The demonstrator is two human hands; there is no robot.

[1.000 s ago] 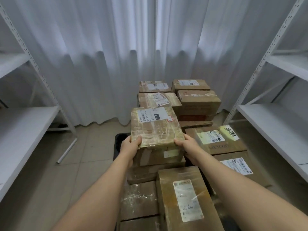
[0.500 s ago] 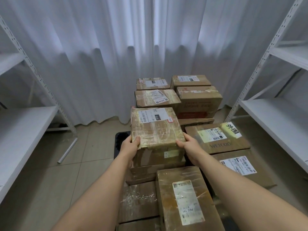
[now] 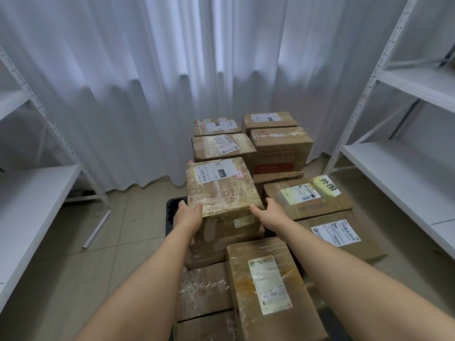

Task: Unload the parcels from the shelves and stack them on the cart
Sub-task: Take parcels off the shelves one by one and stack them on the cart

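A taped brown parcel (image 3: 221,188) with a white label sits on top of the stack on the cart, whose black deck (image 3: 172,212) shows at the left. My left hand (image 3: 188,215) grips its near left corner, thumb on top. My right hand (image 3: 268,212) holds its near right corner, fingers along the side. Several more cardboard parcels surround it: a long one (image 3: 268,289) nearest me, one marked with a yellow sticker (image 3: 307,200) to the right, and taller ones (image 3: 280,148) behind.
White metal shelves stand on the left (image 3: 29,200) and right (image 3: 403,173), with nothing on the boards in view. White curtains (image 3: 172,82) hang behind the cart. A grey tube (image 3: 97,228) lies on the tiled floor at the left.
The parcel has come down a little and settled on the stack. Both hands keep their hold on its near corners; the view has shifted slightly.
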